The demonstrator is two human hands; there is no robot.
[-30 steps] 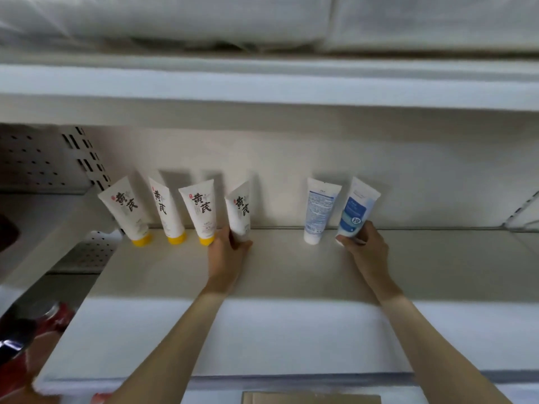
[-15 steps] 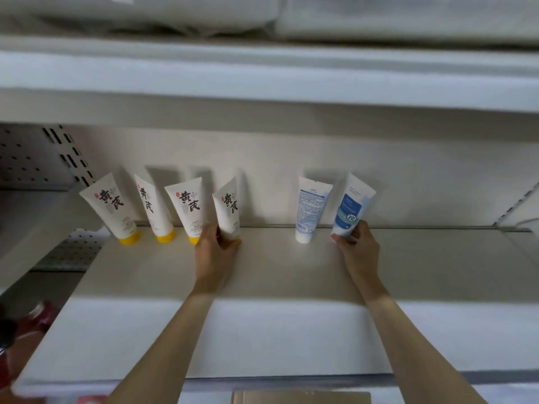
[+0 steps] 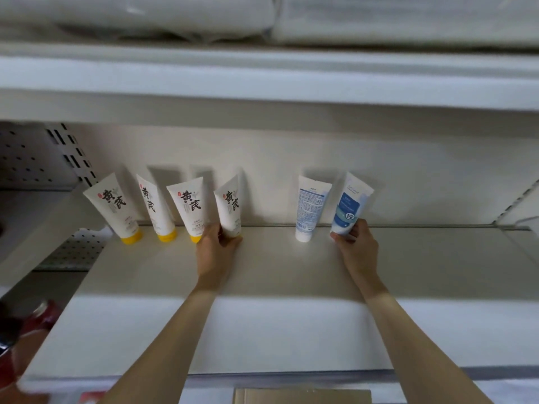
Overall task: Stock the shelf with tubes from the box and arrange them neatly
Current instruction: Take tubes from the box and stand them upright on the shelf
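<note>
Several white tubes with black lettering lean against the back wall of the white shelf (image 3: 277,269). Three of them show yellow caps: one at far left (image 3: 112,208), a second (image 3: 154,209), a third (image 3: 189,208). My left hand (image 3: 215,252) grips the base of the fourth such tube (image 3: 230,208), hiding its cap. To the right stands a white tube with small blue print (image 3: 309,208), cap down. My right hand (image 3: 357,247) grips the bottom of a blue-and-white tube (image 3: 350,208) beside it.
A cardboard box edge (image 3: 302,396) shows at the bottom centre below the shelf. An upper shelf (image 3: 262,80) overhangs, with white bundles on top. Perforated panels (image 3: 29,158) stand at left. Red items (image 3: 38,319) lie at lower left. Bare shelf surface extends right of the blue tube.
Both hands stay on the same two tubes. The white tube in my left hand and the blue tube in my right hand have barely shifted; the camera view moved slightly.
</note>
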